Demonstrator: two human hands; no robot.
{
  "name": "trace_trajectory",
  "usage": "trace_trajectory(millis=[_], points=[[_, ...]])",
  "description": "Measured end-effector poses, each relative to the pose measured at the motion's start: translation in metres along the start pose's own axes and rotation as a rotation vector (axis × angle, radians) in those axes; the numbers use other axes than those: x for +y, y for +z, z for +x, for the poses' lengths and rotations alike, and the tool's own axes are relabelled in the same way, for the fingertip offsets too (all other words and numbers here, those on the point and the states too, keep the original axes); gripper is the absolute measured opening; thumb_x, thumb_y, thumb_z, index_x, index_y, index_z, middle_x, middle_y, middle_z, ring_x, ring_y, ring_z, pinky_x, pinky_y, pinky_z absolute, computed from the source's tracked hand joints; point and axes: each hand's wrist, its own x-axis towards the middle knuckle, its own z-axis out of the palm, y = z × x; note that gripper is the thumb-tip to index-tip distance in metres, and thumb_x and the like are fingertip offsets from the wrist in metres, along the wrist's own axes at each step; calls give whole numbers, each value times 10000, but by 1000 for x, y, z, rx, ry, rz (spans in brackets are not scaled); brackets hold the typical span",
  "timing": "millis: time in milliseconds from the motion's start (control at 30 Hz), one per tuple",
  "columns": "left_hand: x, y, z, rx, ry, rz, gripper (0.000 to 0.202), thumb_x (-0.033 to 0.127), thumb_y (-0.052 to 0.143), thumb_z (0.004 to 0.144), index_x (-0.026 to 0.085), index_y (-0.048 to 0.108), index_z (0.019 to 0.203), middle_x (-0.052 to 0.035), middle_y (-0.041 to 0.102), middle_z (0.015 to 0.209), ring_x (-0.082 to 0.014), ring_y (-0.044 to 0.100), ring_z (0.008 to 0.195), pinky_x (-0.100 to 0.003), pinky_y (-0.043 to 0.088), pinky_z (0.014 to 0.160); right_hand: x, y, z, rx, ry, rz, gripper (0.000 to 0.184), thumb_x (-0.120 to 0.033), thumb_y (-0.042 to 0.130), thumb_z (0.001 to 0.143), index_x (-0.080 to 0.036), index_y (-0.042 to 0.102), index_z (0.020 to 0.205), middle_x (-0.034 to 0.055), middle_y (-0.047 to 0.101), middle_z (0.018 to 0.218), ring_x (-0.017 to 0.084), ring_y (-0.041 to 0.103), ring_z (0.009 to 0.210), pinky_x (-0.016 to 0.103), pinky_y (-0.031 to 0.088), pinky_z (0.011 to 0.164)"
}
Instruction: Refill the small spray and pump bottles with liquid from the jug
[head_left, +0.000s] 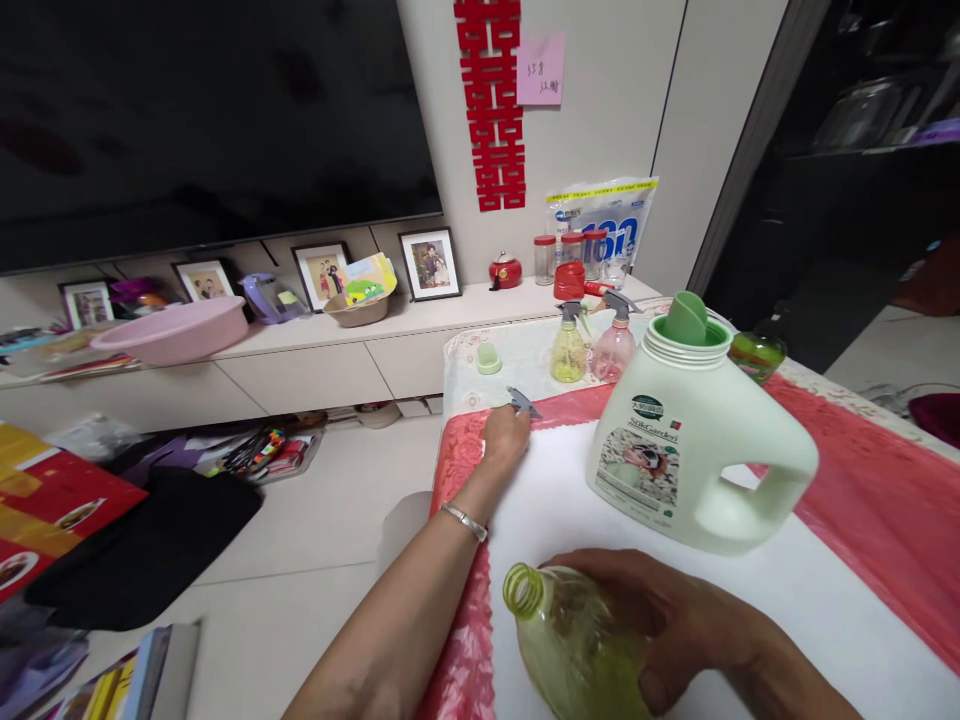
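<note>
My left hand [505, 437] reaches out over the white sheet [787, 590] and closes on a grey spray-trigger head [521, 401] at the sheet's far edge. A silver bracelet sits on that wrist. My right hand [675, 610] wraps round an uncapped yellow-green clear bottle [570, 640] near the table's front. Its open neck points up and left. A large pale green detergent jug [694, 435] stands open just beyond it, with a green cap [686, 320] resting in its mouth.
A yellow spray bottle [568, 345], a pink spray bottle [615, 345], a small green lid [489, 358] and a green glass bottle [757, 352] stand at the table's far end. The red cloth [877, 480] covers the table. A low cabinet [315, 370] carries a pink basin [176, 328].
</note>
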Motion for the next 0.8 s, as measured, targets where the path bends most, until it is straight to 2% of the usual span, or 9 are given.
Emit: trace_trajectory(millis=[200,300,433,533,667,733,800], points=[[7,-16,-2,-103,1,74,337,380,635,972,175,630,1239,-93,667,1242,-233,681,1044,-442,595,888,-4,3,2,-41,-22,68,914,-119,925,579,-341,608,1408,29,547,1416,190,519,1313,276,389,1110],[7,-25,-5,-99,33,84,334,375,646,965,190,632,1242,-92,657,1269,-244,670,1087,-448,585,913,-5,4,2,-45,-64,88,875,-111,908,600,-351,622,1391,14,594,1339,169,544,1270,248,400,1090],[3,-34,-18,-60,119,3,268,344,626,975,182,663,1185,-109,683,1238,-257,662,1131,-469,546,979,-6,4,2,-3,-126,63,833,-199,897,646,-287,604,1421,49,578,1335,205,525,1286,257,417,1069],[-5,-39,-41,-28,218,-155,293,329,464,1033,186,686,1160,-140,722,1197,-253,684,1116,-409,523,1000,-7,3,4,57,-189,32,820,-277,878,702,-252,563,1458,81,551,1349,222,545,1246,280,446,1031],[-21,-40,-87,-68,336,-420,560,500,241,1059,166,604,1323,-141,713,1265,-225,720,1047,-353,573,903,-5,-2,8,196,-299,-29,841,-346,851,772,-239,479,1519,109,524,1374,218,560,1222,301,465,1023],[-29,-36,-110,-153,358,-772,618,605,327,1020,157,587,1357,-166,703,1287,-266,701,1111,-399,556,950,-4,-2,10,271,-347,-71,860,-357,849,780,-234,452,1533,124,486,1428,229,539,1267,308,474,1028],[-34,-31,-130,-242,373,-931,635,652,446,972,197,558,1401,-157,649,1389,-291,646,1233,-428,505,1047,-4,-1,11,331,-382,-114,895,-372,851,780,-226,419,1551,138,443,1479,252,501,1324,334,477,1054]])
